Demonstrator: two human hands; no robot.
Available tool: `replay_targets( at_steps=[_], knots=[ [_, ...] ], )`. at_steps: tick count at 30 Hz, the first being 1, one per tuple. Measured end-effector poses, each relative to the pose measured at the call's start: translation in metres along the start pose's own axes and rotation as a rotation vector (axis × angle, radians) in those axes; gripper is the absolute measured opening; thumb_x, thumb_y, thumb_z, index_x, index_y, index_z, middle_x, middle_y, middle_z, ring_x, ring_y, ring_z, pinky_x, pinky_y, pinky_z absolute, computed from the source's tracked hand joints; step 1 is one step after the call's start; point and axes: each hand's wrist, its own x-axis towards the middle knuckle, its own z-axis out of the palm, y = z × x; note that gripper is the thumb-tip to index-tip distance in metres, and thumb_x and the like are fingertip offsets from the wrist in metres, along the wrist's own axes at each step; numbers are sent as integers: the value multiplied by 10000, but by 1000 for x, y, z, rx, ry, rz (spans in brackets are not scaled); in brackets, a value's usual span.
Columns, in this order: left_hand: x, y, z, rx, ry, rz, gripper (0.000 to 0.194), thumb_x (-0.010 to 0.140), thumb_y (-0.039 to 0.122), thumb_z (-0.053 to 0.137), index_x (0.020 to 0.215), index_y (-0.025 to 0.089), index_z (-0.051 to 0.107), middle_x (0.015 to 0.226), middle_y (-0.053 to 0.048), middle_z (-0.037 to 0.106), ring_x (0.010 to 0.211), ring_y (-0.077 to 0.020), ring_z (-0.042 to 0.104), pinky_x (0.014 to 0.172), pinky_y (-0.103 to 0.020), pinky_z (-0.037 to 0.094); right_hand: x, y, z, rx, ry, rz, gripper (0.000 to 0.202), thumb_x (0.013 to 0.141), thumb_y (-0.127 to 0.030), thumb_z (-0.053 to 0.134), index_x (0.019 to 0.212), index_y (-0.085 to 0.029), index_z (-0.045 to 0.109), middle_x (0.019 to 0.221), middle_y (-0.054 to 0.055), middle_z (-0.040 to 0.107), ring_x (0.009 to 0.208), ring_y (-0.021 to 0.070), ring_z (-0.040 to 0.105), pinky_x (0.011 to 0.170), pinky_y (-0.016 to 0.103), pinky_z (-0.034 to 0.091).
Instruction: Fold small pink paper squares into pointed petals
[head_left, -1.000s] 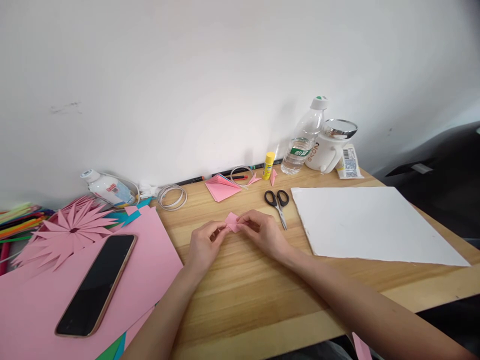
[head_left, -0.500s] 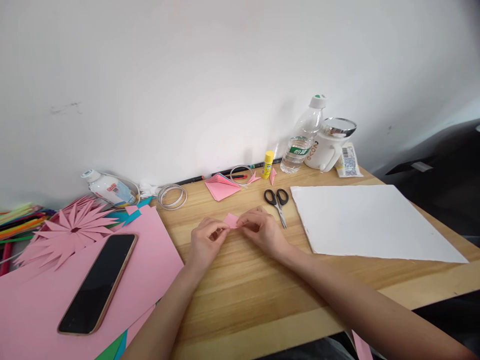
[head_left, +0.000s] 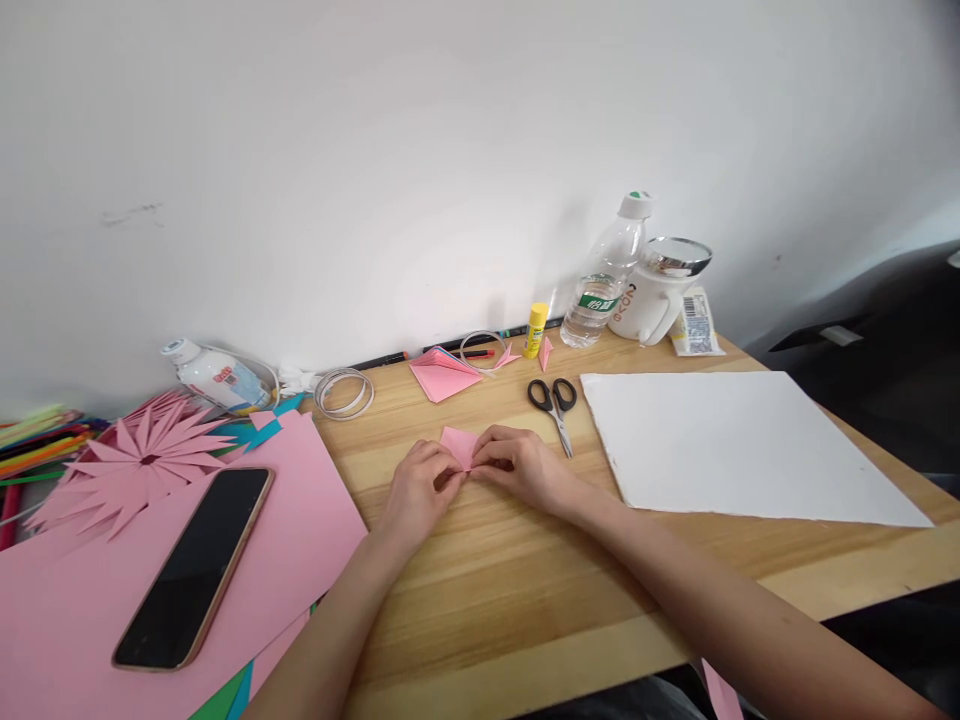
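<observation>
A small piece of pink paper (head_left: 460, 446) is pinched between my two hands, just above or on the wooden table (head_left: 465, 590). My left hand (head_left: 421, 485) grips its lower left edge with thumb and fingers. On the right edge, my right hand (head_left: 517, 464) does the same, its fingertips close to those of the left. The fingers partly cover the paper, so its lower folds are hidden. Black-handled scissors (head_left: 556, 410) lie right of my right hand, blades toward me. Behind the hands rests a stack of folded pink paper (head_left: 444, 376).
A glue stick (head_left: 535, 331), a water bottle (head_left: 602, 272) and a white mug (head_left: 651, 300) stand along the wall. At right lies a white board (head_left: 750, 445). A phone (head_left: 196, 565) rests on pink sheets (head_left: 322, 490) at left, beside a pink paper pinwheel shape (head_left: 152, 440).
Both hands have come slightly toward me, with their fingertips closer together. More of the pink paper shows above the fingers now. The other things stay where they were.
</observation>
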Motion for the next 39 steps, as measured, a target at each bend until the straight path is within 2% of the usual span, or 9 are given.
replay_targets(
  at_steps=[5,11,18,21,24,29,39],
  knots=[
    [-1,0,0,-7,14,-17,124,764,189,550,668,188,628,755,-38,602,743,-163,542,663,-292,453,0,-1,1,-82,-15,28,134,807,-230,560,727,-161,641,760,47,597,662,132,556,622,239,424],
    [-1,-3,4,-36,17,-77,145,761,194,556,634,186,626,767,-37,595,744,-161,545,681,-297,446,-1,2,8,-144,48,45,121,815,-215,548,741,-162,626,881,65,557,735,137,559,673,253,439],
    [-1,1,11,-33,100,-152,147,718,167,577,571,172,571,769,-37,576,767,-166,547,690,-298,446,1,1,16,-170,86,132,60,787,-165,566,743,-153,605,843,43,531,584,92,500,582,237,418],
    [-1,0,13,-40,116,-197,155,697,152,585,548,171,543,798,-37,571,777,-164,552,684,-289,450,2,1,16,-153,91,152,55,783,-165,573,743,-150,607,829,42,535,583,93,504,575,232,413],
    [-1,-2,13,-49,101,-216,156,695,143,580,546,167,539,820,-41,568,779,-160,556,686,-285,451,2,1,13,-113,82,133,77,794,-183,567,745,-155,620,844,47,549,621,102,526,595,234,419],
    [0,-2,9,-47,67,-209,152,724,140,547,577,170,570,797,-30,580,798,-160,560,714,-289,446,1,1,6,2,33,119,108,787,-233,587,731,-153,634,860,51,566,557,74,492,552,222,420],
    [2,0,7,-107,57,-242,134,743,180,567,615,168,605,796,-40,591,779,-159,563,681,-276,457,2,1,10,-56,63,141,93,763,-155,591,672,-147,604,818,49,570,579,91,483,547,225,396]
  ],
)
